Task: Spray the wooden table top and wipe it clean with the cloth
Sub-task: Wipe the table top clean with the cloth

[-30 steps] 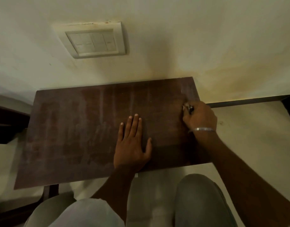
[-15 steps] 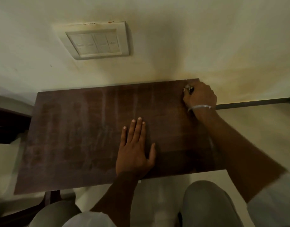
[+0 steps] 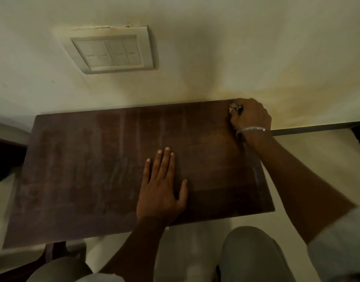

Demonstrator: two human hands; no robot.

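The dark wooden table top (image 3: 93,169) stands against the wall and shows pale streaks across its left and middle parts. My left hand (image 3: 161,186) lies flat on it near the front edge, fingers straight. My right hand (image 3: 250,117), with a metal bangle on the wrist, is curled at the far right corner of the top, gripping a small wad that looks like the cloth (image 3: 234,108); only a pale and dark bit of it shows past my fingers. No spray bottle is in view.
A white switch plate (image 3: 112,51) is on the wall above the table. A dark skirting strip (image 3: 317,129) runs along the wall to the right. Dark furniture (image 3: 4,159) stands at the left. My knees (image 3: 252,255) are just below the table's front edge.
My right hand has slid along the right side of the top from mid-edge up to the far right corner by the wall. My left hand has stayed flat in place.
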